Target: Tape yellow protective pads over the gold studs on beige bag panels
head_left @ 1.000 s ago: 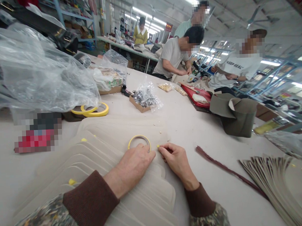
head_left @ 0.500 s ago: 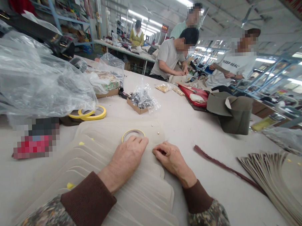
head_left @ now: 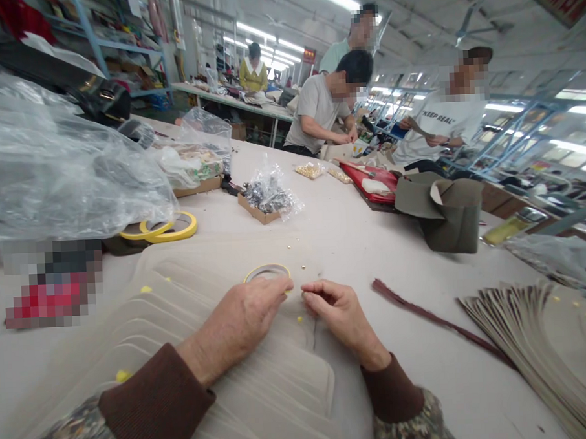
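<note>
My left hand (head_left: 243, 320) rests knuckles-up on a fanned stack of cream leather pieces (head_left: 232, 377), its fingertips curled over the near edge of a small yellow tape roll (head_left: 267, 272). My right hand (head_left: 336, 311) lies just to its right with the fingers pinched together near the roll; what they hold is too small to name. A tiny yellow tape bit (head_left: 300, 319) lies on the top piece between both hands. Small yellow tabs (head_left: 123, 376) mark the left edges of the stacked pieces.
A big clear plastic bag (head_left: 62, 171) fills the left. Two larger yellow tape rolls (head_left: 170, 228), a box of metal fittings (head_left: 265, 198), an olive bag (head_left: 443, 213), a dark red strip (head_left: 433, 317) and a fan of grey pieces (head_left: 545, 338) lie around. Three people work across the table.
The tape roll has shifted slightly right under my left fingertips. My right hand has lifted a little, its fingers pinched close to the roll. A tiny yellow bit now shows between my hands.
</note>
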Demonstrator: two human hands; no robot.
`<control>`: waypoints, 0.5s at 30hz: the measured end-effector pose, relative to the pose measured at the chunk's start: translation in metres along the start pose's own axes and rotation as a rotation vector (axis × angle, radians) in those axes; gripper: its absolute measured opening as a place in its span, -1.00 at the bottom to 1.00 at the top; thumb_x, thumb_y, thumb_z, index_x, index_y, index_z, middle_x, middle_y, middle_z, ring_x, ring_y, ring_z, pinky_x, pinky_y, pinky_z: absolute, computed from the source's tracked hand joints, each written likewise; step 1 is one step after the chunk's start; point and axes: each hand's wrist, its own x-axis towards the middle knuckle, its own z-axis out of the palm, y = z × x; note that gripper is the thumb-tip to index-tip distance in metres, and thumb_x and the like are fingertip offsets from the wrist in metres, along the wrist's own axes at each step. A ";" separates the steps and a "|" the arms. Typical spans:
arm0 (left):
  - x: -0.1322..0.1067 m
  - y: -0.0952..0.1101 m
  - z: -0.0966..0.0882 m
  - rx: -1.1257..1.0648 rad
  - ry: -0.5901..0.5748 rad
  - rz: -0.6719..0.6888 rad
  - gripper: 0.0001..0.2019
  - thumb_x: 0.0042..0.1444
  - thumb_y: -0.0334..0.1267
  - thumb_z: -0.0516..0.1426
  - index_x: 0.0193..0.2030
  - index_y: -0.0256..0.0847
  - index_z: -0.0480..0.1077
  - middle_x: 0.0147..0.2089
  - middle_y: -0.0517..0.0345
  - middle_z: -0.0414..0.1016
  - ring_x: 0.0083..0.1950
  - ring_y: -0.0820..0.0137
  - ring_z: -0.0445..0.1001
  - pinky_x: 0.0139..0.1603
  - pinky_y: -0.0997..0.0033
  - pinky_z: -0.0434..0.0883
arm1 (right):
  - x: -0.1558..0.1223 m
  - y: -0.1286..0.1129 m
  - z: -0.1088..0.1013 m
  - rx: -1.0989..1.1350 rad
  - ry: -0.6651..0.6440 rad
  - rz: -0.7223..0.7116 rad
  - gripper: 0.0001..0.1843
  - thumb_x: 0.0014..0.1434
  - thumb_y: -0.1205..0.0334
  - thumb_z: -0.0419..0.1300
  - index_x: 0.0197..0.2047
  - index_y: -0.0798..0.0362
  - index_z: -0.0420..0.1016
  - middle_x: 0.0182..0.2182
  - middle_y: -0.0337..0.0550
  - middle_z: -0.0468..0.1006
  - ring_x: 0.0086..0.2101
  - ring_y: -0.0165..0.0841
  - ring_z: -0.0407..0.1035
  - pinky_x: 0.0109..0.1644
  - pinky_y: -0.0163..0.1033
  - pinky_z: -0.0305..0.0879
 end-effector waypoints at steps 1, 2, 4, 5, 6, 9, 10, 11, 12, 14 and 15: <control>0.000 0.001 0.000 -0.031 0.000 0.018 -0.75 0.32 -0.33 -0.08 0.06 -0.17 0.30 -0.11 0.07 0.53 -0.09 0.36 0.50 -0.01 0.36 0.43 | -0.002 -0.004 0.003 -0.017 0.006 -0.067 -0.80 0.13 0.25 0.21 -0.20 0.11 0.59 -0.39 -0.13 0.61 -0.40 -0.37 0.46 -0.28 -0.29 0.39; -0.001 0.002 0.000 -0.054 -0.006 0.027 -0.74 0.33 -0.32 -0.09 0.09 -0.16 0.28 -0.09 0.08 0.53 -0.08 0.37 0.50 -0.01 0.37 0.43 | -0.003 -0.007 0.005 -0.037 0.007 -0.126 -0.79 0.13 0.28 0.20 -0.17 0.10 0.59 -0.33 -0.11 0.62 -0.34 -0.35 0.47 -0.22 -0.27 0.40; -0.002 0.006 -0.002 -0.078 -0.027 0.019 -0.71 0.33 -0.33 -0.11 0.15 -0.17 0.21 -0.08 0.06 0.53 -0.07 0.37 0.51 0.00 0.36 0.44 | -0.005 -0.014 0.010 -0.079 -0.002 -0.213 -0.78 0.14 0.33 0.19 -0.14 0.09 0.59 -0.27 -0.09 0.63 -0.30 -0.33 0.48 -0.17 -0.25 0.41; -0.002 0.007 -0.002 -0.079 -0.038 0.007 -0.70 0.33 -0.34 -0.12 0.16 -0.18 0.19 -0.08 0.05 0.52 -0.07 0.37 0.51 0.01 0.35 0.44 | -0.005 -0.016 0.011 -0.103 -0.007 -0.248 -0.78 0.14 0.35 0.18 -0.14 0.09 0.58 -0.28 -0.09 0.62 -0.31 -0.34 0.48 -0.18 -0.26 0.41; -0.002 0.008 -0.003 -0.074 -0.046 -0.006 -0.70 0.33 -0.34 -0.12 0.16 -0.19 0.18 -0.08 0.04 0.52 -0.06 0.36 0.51 0.01 0.34 0.44 | -0.006 -0.018 0.013 -0.129 -0.005 -0.279 -0.78 0.14 0.36 0.18 -0.14 0.09 0.58 -0.29 -0.09 0.62 -0.33 -0.35 0.48 -0.20 -0.27 0.41; -0.003 0.010 -0.004 -0.043 -0.073 -0.032 -0.74 0.33 -0.33 -0.12 0.10 -0.20 0.21 -0.09 0.02 0.52 -0.07 0.35 0.51 -0.01 0.35 0.44 | -0.006 -0.020 0.015 -0.201 0.027 -0.366 -0.82 0.16 0.35 0.18 -0.17 0.08 0.56 -0.35 -0.12 0.60 -0.39 -0.39 0.44 -0.25 -0.30 0.38; -0.003 0.011 -0.003 -0.032 -0.085 -0.035 -0.76 0.33 -0.33 -0.11 0.09 -0.19 0.22 -0.11 0.02 0.52 -0.09 0.35 0.51 -0.03 0.37 0.44 | -0.007 -0.021 0.015 -0.226 0.039 -0.394 -0.84 0.17 0.35 0.18 -0.19 0.08 0.56 -0.38 -0.13 0.58 -0.41 -0.40 0.43 -0.26 -0.31 0.37; -0.003 0.011 -0.003 -0.021 -0.097 -0.038 -0.77 0.33 -0.32 -0.11 0.07 -0.19 0.22 -0.12 0.03 0.52 -0.10 0.36 0.51 -0.06 0.38 0.44 | -0.007 -0.021 0.016 -0.251 0.047 -0.420 -0.86 0.17 0.35 0.17 -0.22 0.08 0.56 -0.40 -0.14 0.57 -0.41 -0.40 0.42 -0.26 -0.31 0.36; -0.003 0.011 -0.002 -0.011 -0.110 -0.043 -0.78 0.33 -0.32 -0.11 0.05 -0.19 0.22 -0.14 0.04 0.52 -0.12 0.36 0.51 -0.08 0.40 0.43 | -0.007 -0.020 0.016 -0.277 0.051 -0.445 -0.86 0.17 0.36 0.16 -0.25 0.08 0.55 -0.41 -0.14 0.57 -0.42 -0.40 0.42 -0.27 -0.32 0.35; -0.002 0.012 -0.001 0.009 -0.123 -0.055 -0.81 0.33 -0.32 -0.10 0.02 -0.18 0.23 -0.18 0.07 0.52 -0.16 0.36 0.51 -0.14 0.43 0.42 | -0.007 -0.019 0.017 -0.338 0.055 -0.484 -0.86 0.17 0.38 0.13 -0.31 0.08 0.53 -0.44 -0.15 0.56 -0.42 -0.40 0.42 -0.28 -0.32 0.33; -0.002 0.012 0.000 0.017 -0.126 -0.063 -0.82 0.33 -0.32 -0.10 -0.01 -0.17 0.24 -0.20 0.09 0.51 -0.18 0.37 0.50 -0.17 0.43 0.40 | -0.007 -0.019 0.017 -0.374 0.063 -0.495 -0.85 0.16 0.39 0.12 -0.33 0.08 0.52 -0.46 -0.15 0.55 -0.44 -0.40 0.41 -0.29 -0.33 0.33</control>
